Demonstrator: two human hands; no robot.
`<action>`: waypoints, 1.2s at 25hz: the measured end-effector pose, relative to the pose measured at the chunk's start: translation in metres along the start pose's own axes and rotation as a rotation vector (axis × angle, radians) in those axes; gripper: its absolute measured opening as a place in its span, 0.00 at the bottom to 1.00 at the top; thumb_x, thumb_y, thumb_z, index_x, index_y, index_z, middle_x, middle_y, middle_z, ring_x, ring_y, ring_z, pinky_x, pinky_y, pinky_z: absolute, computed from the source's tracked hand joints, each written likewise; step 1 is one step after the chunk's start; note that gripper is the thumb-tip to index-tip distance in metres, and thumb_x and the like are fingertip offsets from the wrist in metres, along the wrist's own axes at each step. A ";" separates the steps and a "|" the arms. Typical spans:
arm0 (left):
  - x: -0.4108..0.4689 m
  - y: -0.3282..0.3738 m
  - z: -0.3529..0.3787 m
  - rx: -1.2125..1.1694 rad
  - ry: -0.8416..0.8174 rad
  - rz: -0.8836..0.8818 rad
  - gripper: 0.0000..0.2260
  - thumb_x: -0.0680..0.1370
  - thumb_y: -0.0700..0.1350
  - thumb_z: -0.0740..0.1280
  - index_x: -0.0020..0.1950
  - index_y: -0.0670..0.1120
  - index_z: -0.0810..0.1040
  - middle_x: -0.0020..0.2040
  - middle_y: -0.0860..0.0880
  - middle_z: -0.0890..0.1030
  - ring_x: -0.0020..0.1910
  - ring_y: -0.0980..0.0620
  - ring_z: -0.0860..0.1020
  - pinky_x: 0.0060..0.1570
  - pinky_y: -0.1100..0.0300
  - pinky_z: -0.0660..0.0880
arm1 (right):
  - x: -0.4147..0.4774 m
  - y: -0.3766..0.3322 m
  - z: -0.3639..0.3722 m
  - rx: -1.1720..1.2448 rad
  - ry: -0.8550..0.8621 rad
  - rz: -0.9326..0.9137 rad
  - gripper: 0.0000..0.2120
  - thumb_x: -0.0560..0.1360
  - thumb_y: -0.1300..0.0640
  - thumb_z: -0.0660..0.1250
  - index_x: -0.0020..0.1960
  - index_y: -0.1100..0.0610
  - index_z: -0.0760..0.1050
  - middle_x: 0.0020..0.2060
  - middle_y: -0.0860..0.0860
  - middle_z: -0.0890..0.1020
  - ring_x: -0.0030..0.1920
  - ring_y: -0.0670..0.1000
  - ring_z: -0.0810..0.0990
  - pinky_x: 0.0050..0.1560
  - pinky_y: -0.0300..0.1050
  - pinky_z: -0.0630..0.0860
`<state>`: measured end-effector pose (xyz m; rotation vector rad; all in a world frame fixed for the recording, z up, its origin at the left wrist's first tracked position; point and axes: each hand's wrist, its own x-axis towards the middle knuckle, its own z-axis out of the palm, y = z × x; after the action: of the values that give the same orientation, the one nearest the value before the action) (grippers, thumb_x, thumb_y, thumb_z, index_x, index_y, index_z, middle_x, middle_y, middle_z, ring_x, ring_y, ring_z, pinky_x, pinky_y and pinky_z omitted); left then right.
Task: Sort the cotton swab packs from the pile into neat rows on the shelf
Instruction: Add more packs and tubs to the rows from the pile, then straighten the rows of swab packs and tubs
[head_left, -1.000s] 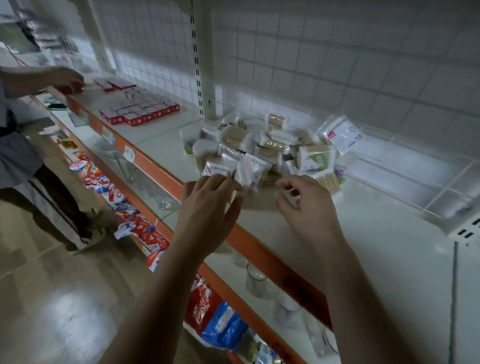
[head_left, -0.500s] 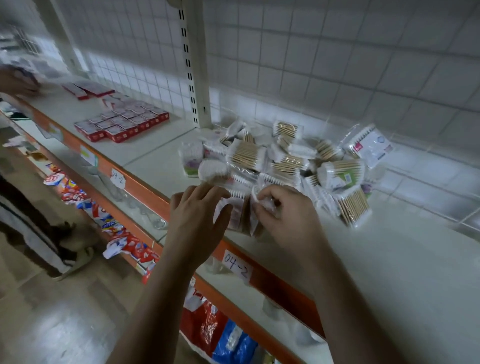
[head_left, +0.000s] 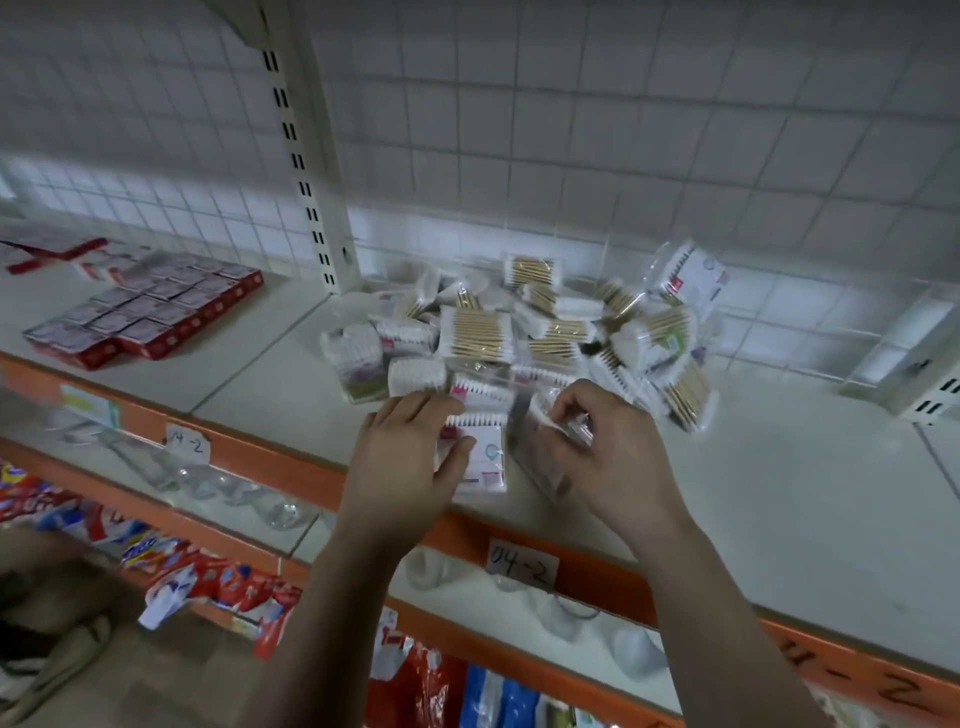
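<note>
From the head camera, the pile (head_left: 545, 332) of cotton swab packs lies loose and jumbled on the white shelf (head_left: 779, 493), towards the back, just right of the slotted upright post (head_left: 311, 156) and in front of the wire grid (head_left: 623, 130). Some packs show wooden sticks, others white ones.

The left hand (head_left: 405, 462) grips a flat pack (head_left: 483, 457) of white swabs at the near edge of the pile. Its thumb lies across the face of the pack and its fingers curl over the pack's left side. The pack lies flat on the shelf, close to the orange front edge (head_left: 291, 467).

The right hand (head_left: 597, 457) is just beside it, with its fingers curled in, pinching a clear pack (head_left: 550, 421) by its crinkled top. This pack is blurred, and its contents cannot be told.

A paper label (head_left: 522, 564) reading 04-2 sticks to the orange edge below the hands. Rows of red boxes (head_left: 150, 317) sit on the shelf well to the left. Clear glasses (head_left: 260, 499) stand on the shelf below, with snack bags (head_left: 431, 686) lower still.
</note>
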<state>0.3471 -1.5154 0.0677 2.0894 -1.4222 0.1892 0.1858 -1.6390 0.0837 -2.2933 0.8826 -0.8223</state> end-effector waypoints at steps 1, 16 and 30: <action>0.002 -0.001 0.000 -0.028 -0.009 0.025 0.13 0.75 0.51 0.63 0.58 0.50 0.77 0.53 0.52 0.78 0.51 0.50 0.75 0.52 0.53 0.72 | -0.002 0.000 -0.003 -0.006 0.022 0.019 0.06 0.70 0.57 0.71 0.41 0.50 0.73 0.37 0.44 0.78 0.41 0.44 0.77 0.41 0.44 0.74; 0.018 -0.004 0.009 -0.162 -0.136 0.172 0.26 0.65 0.47 0.78 0.60 0.43 0.78 0.56 0.48 0.75 0.55 0.47 0.75 0.55 0.54 0.72 | -0.033 -0.009 -0.033 -0.025 0.231 0.172 0.08 0.71 0.58 0.73 0.40 0.55 0.74 0.34 0.44 0.78 0.33 0.44 0.77 0.31 0.33 0.71; 0.010 0.128 0.043 -0.235 -0.074 0.445 0.14 0.75 0.48 0.64 0.57 0.43 0.78 0.52 0.45 0.78 0.52 0.43 0.73 0.54 0.53 0.68 | -0.128 0.030 -0.131 -0.223 0.465 0.304 0.15 0.72 0.56 0.72 0.58 0.54 0.78 0.49 0.49 0.82 0.49 0.47 0.79 0.46 0.33 0.70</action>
<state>0.2286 -1.5785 0.0875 1.5877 -1.8444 0.1136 0.0059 -1.6005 0.1072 -2.0972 1.5533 -1.1870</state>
